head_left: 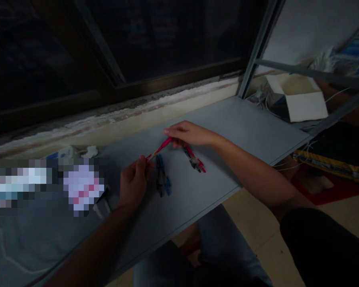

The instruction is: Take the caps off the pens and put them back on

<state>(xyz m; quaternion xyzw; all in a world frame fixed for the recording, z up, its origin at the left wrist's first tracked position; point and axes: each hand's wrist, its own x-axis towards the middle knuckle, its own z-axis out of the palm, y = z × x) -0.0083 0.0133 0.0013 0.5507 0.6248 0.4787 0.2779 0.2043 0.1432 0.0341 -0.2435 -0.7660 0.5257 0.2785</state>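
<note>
My left hand (134, 183) and my right hand (189, 134) both hold a slim pink-red plastic piece (160, 147), the left pinching its lower end and the right its upper end. Just below it, a blue and dark plastic item (162, 177) lies on the grey tabletop (227, 123), close to my left fingers. A red and dark plastic item (194, 159) lies under my right hand, apart from the blue one. What these small items are cannot be told from this dim view.
The tabletop runs along a window sill (137, 115) with a dark window frame behind it. A pixelated patch (44, 185) covers things at the left. An open white cardboard box (299, 97) and loose wires sit beyond the table's right end, behind a metal bar (311, 73).
</note>
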